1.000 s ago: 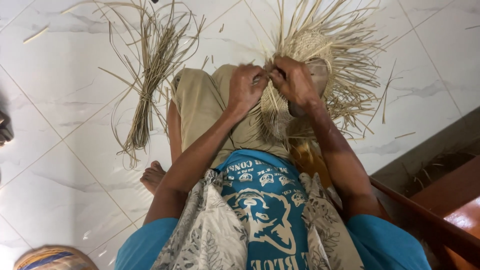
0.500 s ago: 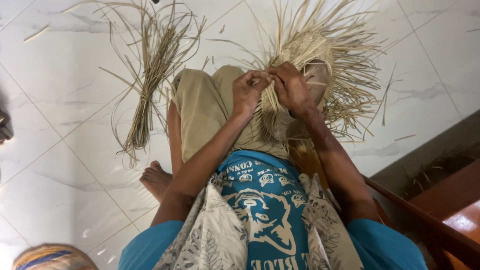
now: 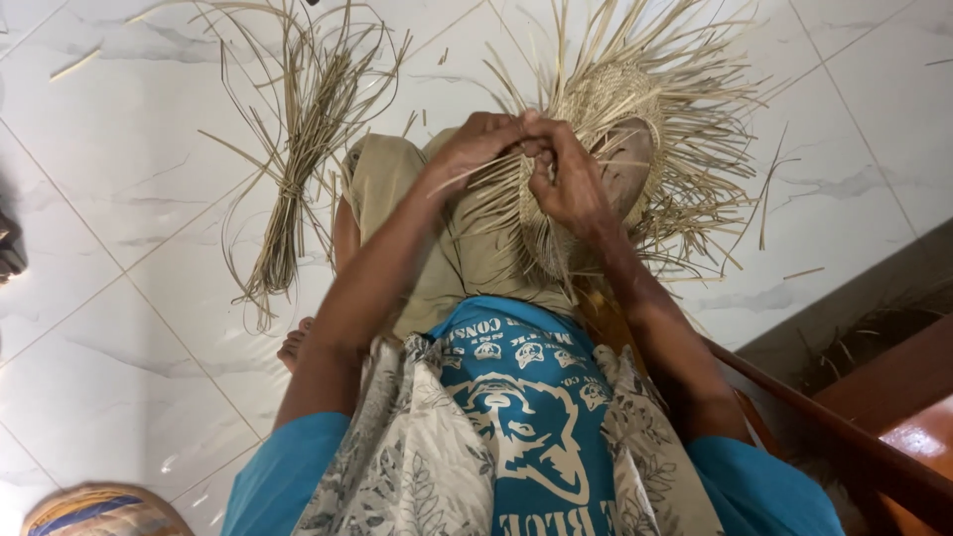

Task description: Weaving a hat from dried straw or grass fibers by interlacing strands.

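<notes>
A half-woven straw piece [image 3: 615,109], round with many loose strands fanning out, rests over my lap and knee. My left hand [image 3: 475,147] pinches several straw strands at its near edge. My right hand [image 3: 566,179] grips strands right beside it, fingertips of both hands touching at the weave. Both forearms reach forward from my blue sleeves over beige trousers.
A tied bundle of long dry straw [image 3: 293,169] lies on the white tiled floor [image 3: 129,228] to the left. My bare foot [image 3: 296,342] shows below it. A wooden edge [image 3: 874,417] runs at the right. A striped round object [image 3: 99,508] sits at bottom left.
Both hands have stayed together on the weave, shifting slightly as the fingers work the strands. The view has drifted a little.
</notes>
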